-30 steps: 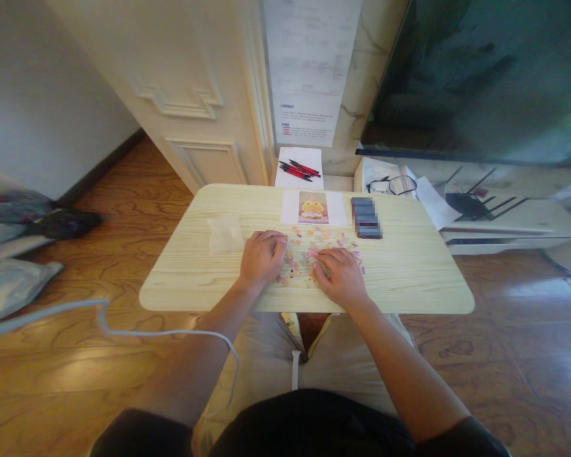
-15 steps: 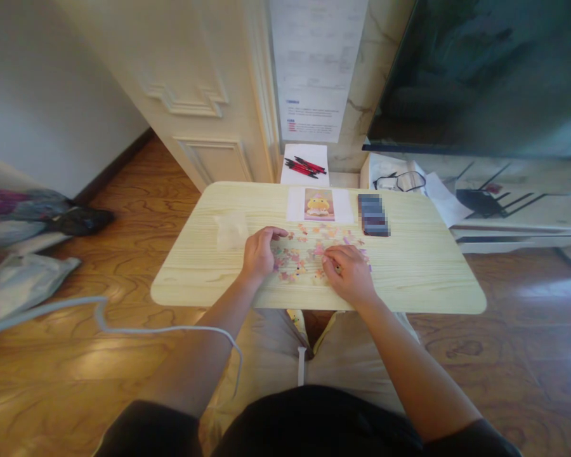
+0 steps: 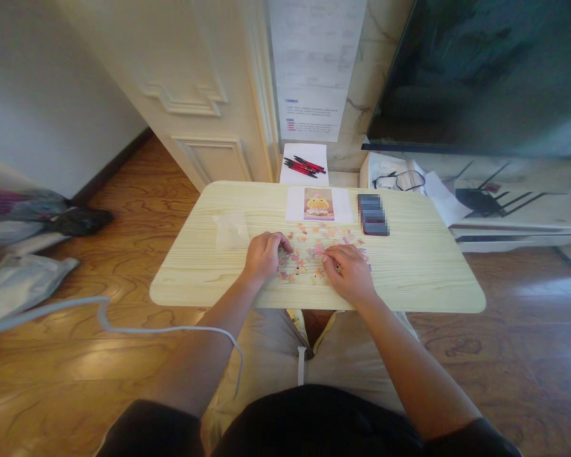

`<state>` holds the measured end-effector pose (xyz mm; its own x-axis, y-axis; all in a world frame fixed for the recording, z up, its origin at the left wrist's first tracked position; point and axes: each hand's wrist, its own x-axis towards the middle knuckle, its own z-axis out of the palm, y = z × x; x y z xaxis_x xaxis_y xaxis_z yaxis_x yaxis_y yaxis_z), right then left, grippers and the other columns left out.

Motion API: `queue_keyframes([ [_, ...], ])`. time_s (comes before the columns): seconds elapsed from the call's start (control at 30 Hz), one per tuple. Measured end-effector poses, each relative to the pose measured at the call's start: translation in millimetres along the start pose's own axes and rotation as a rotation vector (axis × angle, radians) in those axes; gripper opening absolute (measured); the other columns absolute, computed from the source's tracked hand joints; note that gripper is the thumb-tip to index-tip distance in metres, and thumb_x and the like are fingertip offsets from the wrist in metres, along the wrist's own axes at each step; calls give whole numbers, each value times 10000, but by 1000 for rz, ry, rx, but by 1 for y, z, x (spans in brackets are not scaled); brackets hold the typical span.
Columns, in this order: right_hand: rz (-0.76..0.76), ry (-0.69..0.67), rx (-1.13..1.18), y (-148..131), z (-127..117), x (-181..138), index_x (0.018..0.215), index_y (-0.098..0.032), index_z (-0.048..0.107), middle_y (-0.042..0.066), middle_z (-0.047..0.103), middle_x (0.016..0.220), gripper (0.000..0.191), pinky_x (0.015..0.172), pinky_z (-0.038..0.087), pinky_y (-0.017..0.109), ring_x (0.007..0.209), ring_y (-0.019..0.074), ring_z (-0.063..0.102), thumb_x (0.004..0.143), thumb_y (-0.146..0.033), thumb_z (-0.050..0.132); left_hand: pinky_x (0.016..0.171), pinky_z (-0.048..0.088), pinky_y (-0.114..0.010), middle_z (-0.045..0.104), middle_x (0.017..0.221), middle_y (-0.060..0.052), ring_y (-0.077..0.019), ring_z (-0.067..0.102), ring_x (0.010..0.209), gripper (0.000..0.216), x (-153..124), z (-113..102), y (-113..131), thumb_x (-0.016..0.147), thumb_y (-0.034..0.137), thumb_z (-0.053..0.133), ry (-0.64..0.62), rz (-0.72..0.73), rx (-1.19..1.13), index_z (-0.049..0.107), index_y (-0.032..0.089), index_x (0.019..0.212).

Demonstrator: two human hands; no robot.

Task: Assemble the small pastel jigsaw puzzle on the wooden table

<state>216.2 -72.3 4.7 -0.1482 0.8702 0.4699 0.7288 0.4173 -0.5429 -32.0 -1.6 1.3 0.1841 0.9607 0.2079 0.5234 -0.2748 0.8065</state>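
Small colourful jigsaw puzzle pieces lie scattered over the middle of the pale wooden table. At their left side is my left hand, its fingers curled down and together among the pieces. Whatever those fingertips hold is hidden. My right hand rests at the right side of the scatter, thumb and index finger closed on a pink puzzle piece. Behind the pieces lies a picture card with a yellow cartoon figure, on white paper.
A phone lies right of the card, and a translucent plastic bag on the table's left. Red and black pens sit on paper beyond the far edge. A grey cable crosses my left forearm.
My left hand has shifted slightly right over the pieces, and its stretched fingers have curled down. The right hand stays in place.
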Motion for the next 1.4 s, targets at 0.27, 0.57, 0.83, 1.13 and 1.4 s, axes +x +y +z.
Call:
queue_keyframes([
  [0.27, -8, 8, 12, 0, 0, 0, 1006, -243, 769, 59, 797, 1064, 183, 1081, 512, 471, 1062, 259, 692, 1044, -288, 596, 915, 525, -381, 803, 899, -24, -229, 706, 944, 469, 0, -2, 2, 1016, 381, 372, -2, 68, 7, 771, 237, 815],
  [0.57, -10, 6, 8, 1, 1, 0, 1011, -255, 769, 55, 795, 1056, 171, 1090, 511, 473, 1060, 257, 692, 1035, -276, 601, 1027, 484, -442, 815, 982, 0, -223, 724, 1006, 229, 3, -1, 10, 919, 263, 574, -146, 337, 94, 777, 261, 812],
  [0.83, 4, 12, 23, 1, 0, 0, 1023, -249, 768, 58, 796, 1047, 184, 1053, 527, 460, 1049, 256, 690, 1045, -282, 588, 1049, 495, -457, 770, 1142, -12, -250, 671, 1105, 257, 1, 3, 8, 742, 154, 673, -200, 400, 227, 786, 276, 939],
  [1.13, 14, 14, 25, 2, 1, -1, 1020, -251, 768, 62, 796, 1051, 182, 1036, 533, 459, 1053, 262, 695, 1040, -290, 592, 1055, 499, -470, 737, 1167, -57, -283, 643, 1138, 353, 1, 5, 11, 769, 208, 710, -146, 317, 273, 701, 238, 1121],
  [1.4, 11, 17, 27, 1, -1, 0, 1023, -248, 769, 63, 795, 1040, 183, 1020, 531, 440, 1052, 261, 694, 1043, -281, 590, 1140, 438, -516, 664, 1382, -67, -317, 569, 1298, 443, 0, 13, 13, 906, 329, 662, -109, 311, 439, 695, 276, 1344],
])
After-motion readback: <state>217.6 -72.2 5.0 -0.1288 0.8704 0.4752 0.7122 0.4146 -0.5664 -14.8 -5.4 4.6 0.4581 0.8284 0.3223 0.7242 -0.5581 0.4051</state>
